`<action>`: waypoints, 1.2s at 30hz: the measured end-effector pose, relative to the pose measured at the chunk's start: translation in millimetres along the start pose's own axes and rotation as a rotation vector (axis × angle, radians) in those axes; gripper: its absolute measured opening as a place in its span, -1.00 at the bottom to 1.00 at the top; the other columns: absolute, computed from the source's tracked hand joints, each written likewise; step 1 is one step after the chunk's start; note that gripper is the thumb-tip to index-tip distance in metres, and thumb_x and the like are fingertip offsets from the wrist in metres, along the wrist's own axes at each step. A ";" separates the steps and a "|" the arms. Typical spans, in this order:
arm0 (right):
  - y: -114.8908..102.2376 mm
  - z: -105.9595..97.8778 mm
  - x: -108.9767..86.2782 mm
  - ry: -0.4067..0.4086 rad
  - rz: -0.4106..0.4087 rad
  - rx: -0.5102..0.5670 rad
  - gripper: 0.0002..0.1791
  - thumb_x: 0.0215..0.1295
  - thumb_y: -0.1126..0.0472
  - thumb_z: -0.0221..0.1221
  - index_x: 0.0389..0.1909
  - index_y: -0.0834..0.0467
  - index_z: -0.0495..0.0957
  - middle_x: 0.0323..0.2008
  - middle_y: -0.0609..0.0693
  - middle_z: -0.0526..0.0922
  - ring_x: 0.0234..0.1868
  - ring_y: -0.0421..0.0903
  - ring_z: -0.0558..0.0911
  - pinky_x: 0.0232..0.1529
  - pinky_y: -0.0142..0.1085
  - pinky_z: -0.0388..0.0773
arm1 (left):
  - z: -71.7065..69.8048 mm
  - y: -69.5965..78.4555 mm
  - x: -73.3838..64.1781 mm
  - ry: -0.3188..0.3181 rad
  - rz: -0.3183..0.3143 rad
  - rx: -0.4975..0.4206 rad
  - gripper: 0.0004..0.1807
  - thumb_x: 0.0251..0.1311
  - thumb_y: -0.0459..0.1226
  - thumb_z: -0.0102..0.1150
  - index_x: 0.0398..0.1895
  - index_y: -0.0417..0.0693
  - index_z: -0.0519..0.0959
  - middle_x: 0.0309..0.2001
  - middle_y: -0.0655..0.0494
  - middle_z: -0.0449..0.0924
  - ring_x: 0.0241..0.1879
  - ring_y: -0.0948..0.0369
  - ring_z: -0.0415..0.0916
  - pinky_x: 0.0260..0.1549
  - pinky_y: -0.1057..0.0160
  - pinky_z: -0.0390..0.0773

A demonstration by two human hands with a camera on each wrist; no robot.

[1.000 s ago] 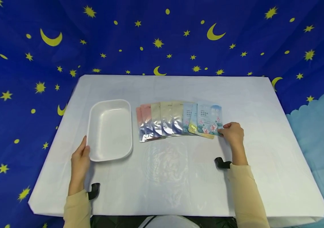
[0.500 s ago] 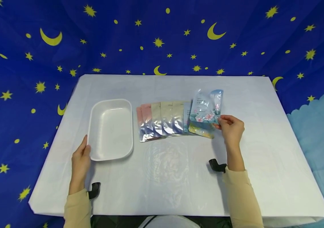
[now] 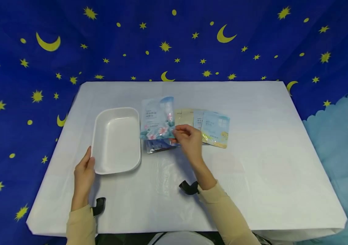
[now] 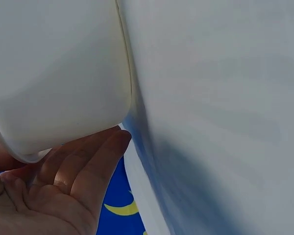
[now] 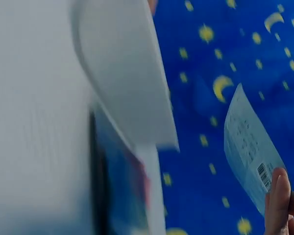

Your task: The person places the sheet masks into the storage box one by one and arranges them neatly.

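My right hand [image 3: 189,141] pinches a blue sheet mask packet [image 3: 157,117] with pink flowers by its lower right corner. The packet is raised over the left part of a row of packets; its back with a barcode faces the right wrist view [image 5: 250,152]. Beneath it, silvery packets [image 3: 158,145] are mostly covered. To the right lie a beige packet [image 3: 184,116], a light blue one [image 3: 198,117] and a blue-yellow one [image 3: 215,127]. At the left, my left hand [image 3: 84,173] holds the white tray [image 3: 93,149] at its left side, fingers against the outer wall [image 4: 63,112].
A white cloth covers the table [image 3: 269,170], and a dark blue curtain [image 3: 149,34] with moons and stars hangs behind it. On the right hangs a light blue cloth [image 3: 342,153]. Black wrist cameras [image 3: 189,188] sit by both sleeves.
My right hand lifted the flowered packet off the right end of the row and carried it left, close to the tray. The blue-yellow packet is now uncovered. My left hand stayed at the tray.
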State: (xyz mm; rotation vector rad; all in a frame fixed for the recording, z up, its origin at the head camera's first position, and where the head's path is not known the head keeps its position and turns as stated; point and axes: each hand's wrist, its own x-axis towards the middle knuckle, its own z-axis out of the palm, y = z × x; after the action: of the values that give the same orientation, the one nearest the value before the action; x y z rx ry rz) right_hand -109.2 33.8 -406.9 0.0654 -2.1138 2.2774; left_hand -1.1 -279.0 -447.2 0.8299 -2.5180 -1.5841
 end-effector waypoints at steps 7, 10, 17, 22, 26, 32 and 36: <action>10.2 68.4 -15.1 -0.167 -0.084 -0.218 -0.89 0.18 0.49 0.21 -0.31 0.49 0.63 -0.46 0.30 0.71 -0.55 0.05 0.73 -0.56 -0.49 0.63 | 0.8 -3.2 -3.2 0.010 -0.012 0.006 -0.47 0.55 -0.22 -0.33 0.53 0.04 0.01 0.53 0.07 -0.04 0.53 0.03 -0.11 0.51 0.04 -0.03; 15.6 87.9 -22.6 -0.208 -0.167 -0.347 -0.89 0.17 0.47 0.20 -0.33 0.45 0.65 -0.49 0.21 0.73 -0.54 0.00 0.73 -0.53 -0.59 0.57 | 0.5 -3.7 -3.6 0.009 -0.021 0.016 -0.47 0.56 -0.20 -0.36 0.54 0.06 -0.01 0.54 0.07 -0.07 0.53 0.02 -0.13 0.51 0.02 -0.05; 23.2 119.1 -36.7 -0.222 -0.348 -0.642 -0.90 0.10 0.41 0.24 -0.38 0.32 0.70 -0.54 0.02 0.71 -0.54 -0.23 0.62 -0.49 -0.68 0.42 | -0.9 -1.5 -4.1 0.039 -0.057 0.017 -0.47 0.54 -0.19 -0.34 0.53 0.15 0.04 0.52 0.13 -0.02 0.52 0.06 -0.10 0.51 0.05 -0.02; 29.5 134.4 -42.6 -0.223 -0.396 -0.795 -0.92 0.09 0.38 0.25 -0.40 0.24 0.70 -0.53 -0.03 0.69 -0.51 -0.22 0.62 -0.49 -0.59 0.49 | -0.5 -0.6 -4.3 0.030 -0.062 0.021 -0.47 0.55 -0.20 -0.35 0.53 0.16 0.02 0.53 0.13 -0.05 0.53 0.06 -0.12 0.51 0.03 -0.03; 32.2 139.8 -44.6 -0.242 -0.394 -0.876 -0.94 0.13 0.31 0.26 -0.48 0.18 0.67 -0.55 -0.05 0.66 -0.49 -0.17 0.64 -0.48 -0.48 0.55 | 0.6 0.7 -3.2 0.024 -0.058 0.017 -0.47 0.55 -0.20 -0.34 0.53 0.16 0.02 0.53 0.15 -0.04 0.53 0.07 -0.12 0.51 0.05 -0.03; 35.0 136.1 -45.4 -0.311 -0.421 -0.976 -0.86 0.21 0.19 0.28 -0.47 0.16 0.64 -0.52 -0.05 0.63 -0.50 -0.18 0.61 -0.51 -0.47 0.55 | 1.9 0.5 -2.7 0.016 -0.026 0.022 -0.48 0.55 -0.22 -0.35 0.53 0.11 0.02 0.53 0.08 -0.04 0.52 0.02 -0.12 0.52 0.02 -0.07; 35.0 129.2 -45.2 -0.309 -0.460 -0.988 -0.85 0.23 0.23 0.25 -0.24 0.21 0.69 -0.38 0.00 0.68 -0.43 -0.16 0.66 -0.44 -0.50 0.60 | 3.1 0.5 -2.1 0.021 -0.017 0.032 -0.48 0.54 -0.24 -0.34 0.53 0.11 0.04 0.52 0.07 -0.02 0.52 0.01 -0.10 0.52 0.03 -0.06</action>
State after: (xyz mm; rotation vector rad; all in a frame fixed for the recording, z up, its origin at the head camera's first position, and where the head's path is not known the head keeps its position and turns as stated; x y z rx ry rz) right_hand -65.0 -97.5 -434.6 0.7912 -2.7294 0.8748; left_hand -0.5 -275.4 -447.7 0.8695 -2.5353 -1.5355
